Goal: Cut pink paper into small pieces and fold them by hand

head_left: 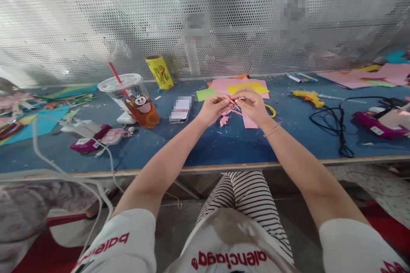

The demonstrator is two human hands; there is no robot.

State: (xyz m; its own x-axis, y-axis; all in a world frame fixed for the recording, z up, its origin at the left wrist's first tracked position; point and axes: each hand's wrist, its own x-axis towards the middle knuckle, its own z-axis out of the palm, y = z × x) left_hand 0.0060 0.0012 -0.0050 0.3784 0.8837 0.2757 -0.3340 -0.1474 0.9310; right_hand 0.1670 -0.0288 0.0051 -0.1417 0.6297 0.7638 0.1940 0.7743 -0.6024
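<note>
My left hand [214, 108] and my right hand [253, 104] meet over the blue table, fingertips pinched on a small pink paper piece [233, 101] between them. Under and behind the hands lie pink paper sheets [221, 85], a yellow sheet [261, 88] and a light green piece [205, 94]. Small pink scraps [224, 121] are scattered just below the fingers. A yellow ring-shaped handle [272, 111] shows beside my right hand; the rest of that item is hidden.
Left of my hands are a phone [181, 109], a drink cup [142, 108], a yellow can [160, 72] and a purple power strip [88, 140] with white cables. To the right, a yellow glue gun [309, 98] trails a black cord [341, 126]. Perforated metal [230, 21] rises behind.
</note>
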